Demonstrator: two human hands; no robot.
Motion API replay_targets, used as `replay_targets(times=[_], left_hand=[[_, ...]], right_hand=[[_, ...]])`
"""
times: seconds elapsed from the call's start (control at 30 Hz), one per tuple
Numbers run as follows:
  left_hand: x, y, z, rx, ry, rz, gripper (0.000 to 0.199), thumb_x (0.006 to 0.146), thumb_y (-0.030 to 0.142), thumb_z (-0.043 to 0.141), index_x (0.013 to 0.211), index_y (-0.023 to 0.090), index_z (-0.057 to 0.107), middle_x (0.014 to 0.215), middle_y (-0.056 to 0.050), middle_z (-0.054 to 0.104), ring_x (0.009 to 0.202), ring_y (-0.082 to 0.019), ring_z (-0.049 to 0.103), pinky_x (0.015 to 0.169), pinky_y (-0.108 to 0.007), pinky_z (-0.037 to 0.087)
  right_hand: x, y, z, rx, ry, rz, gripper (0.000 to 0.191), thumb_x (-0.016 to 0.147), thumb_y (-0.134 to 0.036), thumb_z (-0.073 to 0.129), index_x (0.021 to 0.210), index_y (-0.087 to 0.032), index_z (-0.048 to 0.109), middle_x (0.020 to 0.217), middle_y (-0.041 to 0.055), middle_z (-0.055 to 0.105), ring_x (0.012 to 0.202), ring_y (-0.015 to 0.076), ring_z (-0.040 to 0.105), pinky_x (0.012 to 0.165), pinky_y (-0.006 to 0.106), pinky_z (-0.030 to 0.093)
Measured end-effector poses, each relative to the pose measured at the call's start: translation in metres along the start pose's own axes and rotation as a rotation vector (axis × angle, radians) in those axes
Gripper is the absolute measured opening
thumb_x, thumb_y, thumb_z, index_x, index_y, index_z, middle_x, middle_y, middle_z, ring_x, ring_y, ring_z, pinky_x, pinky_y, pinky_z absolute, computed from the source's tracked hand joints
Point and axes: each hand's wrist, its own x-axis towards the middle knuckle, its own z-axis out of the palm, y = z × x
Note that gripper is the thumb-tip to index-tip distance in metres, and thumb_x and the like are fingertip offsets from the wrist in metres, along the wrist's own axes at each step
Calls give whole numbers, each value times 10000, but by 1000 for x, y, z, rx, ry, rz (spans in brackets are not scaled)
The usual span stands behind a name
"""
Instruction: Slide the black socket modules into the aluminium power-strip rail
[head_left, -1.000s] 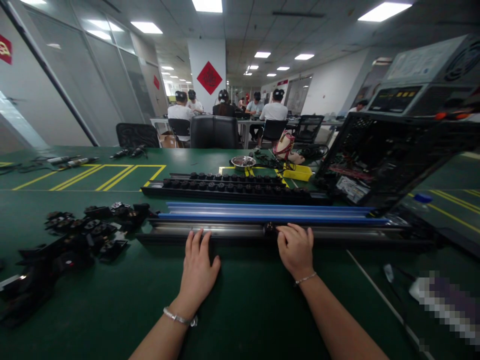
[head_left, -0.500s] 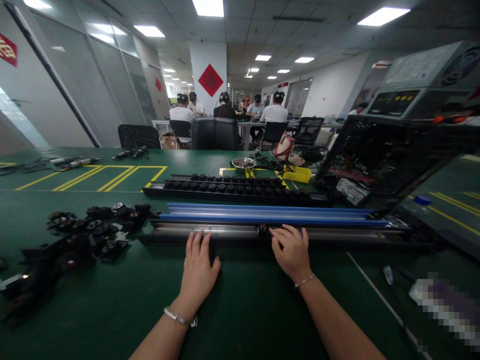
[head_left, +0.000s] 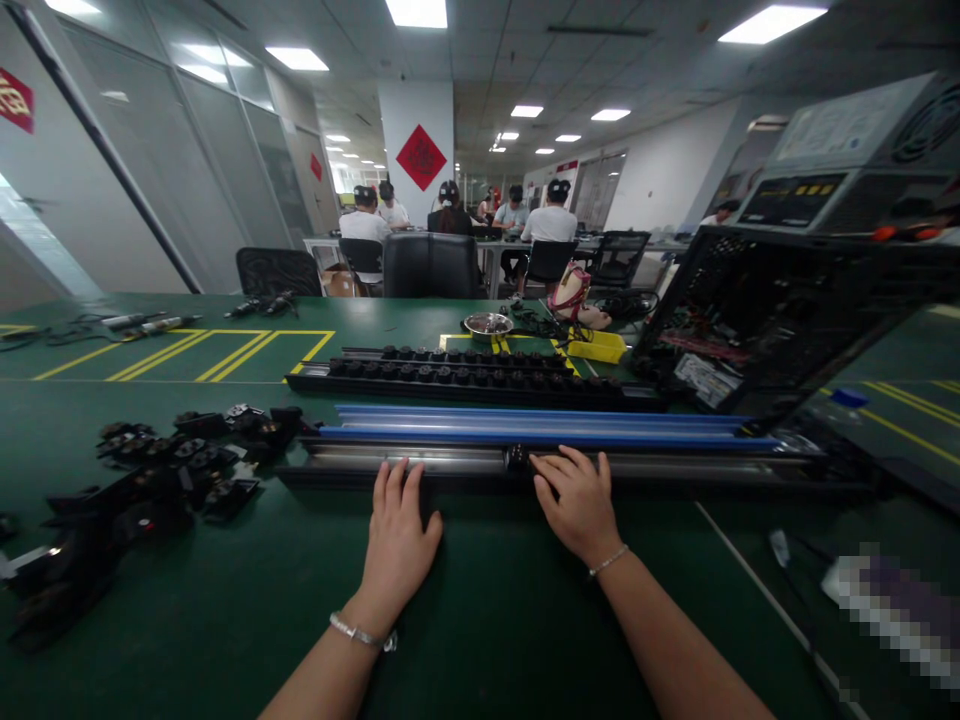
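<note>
On the green table (head_left: 495, 610) lie a rail (head_left: 459, 461), a blue strip (head_left: 540, 426) and, perhaps, sockets (head_left: 202, 458).

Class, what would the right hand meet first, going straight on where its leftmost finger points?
Probably the small black part on the rail, just left of the right hand; whether they touch is unclear.

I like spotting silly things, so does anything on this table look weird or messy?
Yes: the computer case at right is open, its insides showing. The black parts at left lie jumbled. I see nothing spilled.
</note>
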Motion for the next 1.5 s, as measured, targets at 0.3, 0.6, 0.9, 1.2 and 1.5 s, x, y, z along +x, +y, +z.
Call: replay_targets(times=[0.3, 0.6, 0.9, 1.2, 1.5], left_hand=[[1, 1, -1, 3, -1, 1, 536, 776, 240, 487, 1294, 158, 371, 1390, -124, 321, 1353, -290, 117, 1071, -521, 254], [0, 0, 1, 10, 12, 12, 541, 775, 236, 488, 1295, 161, 363, 1391, -133, 316, 1355, -292, 109, 1063, -527, 266], [0, 0, 0, -3, 2, 2, 546, 779, 245, 482, 1304, 174, 350, 1398, -122, 308, 1354, -293, 112, 1058, -538, 268], [0, 1, 0, -22, 4, -7, 550, 770, 238, 489, 1299, 173, 355, 1395, -123, 312, 1352, -296, 118, 1059, -529, 268], [0, 1, 0, -9, -2, -8, 548, 774, 234, 481, 1301, 156, 353, 1401, -130, 304, 1355, -296, 103, 1057, -527, 273]], right_hand=[[-2, -8, -1, -53, -74, -54, 391, 874, -388, 346, 1211, -281, 515, 1154, 28, 599, 1208, 240, 372, 1040, 569, 69], [-3, -11, 1, -77, -86, -75, 418, 856, -393, 380, 1247, -277, 474, 1184, 27, 578, 1227, 237, 350, 1051, 558, 59], [-3, -12, -1, -77, -108, -70, 430, 838, -370, 406, 1257, -290, 464, 1181, 28, 573, 1232, 241, 336, 1048, 553, 65], [-1, -18, 1, -90, -131, -40, 485, 792, -252, 448, 1271, -325, 441, 1128, 33, 585, 1116, 215, 437, 1028, 526, 125], [0, -19, -1, -50, -132, -21, 466, 795, -220, 434, 1248, -323, 466, 1080, 27, 599, 1073, 195, 462, 1032, 517, 109]])
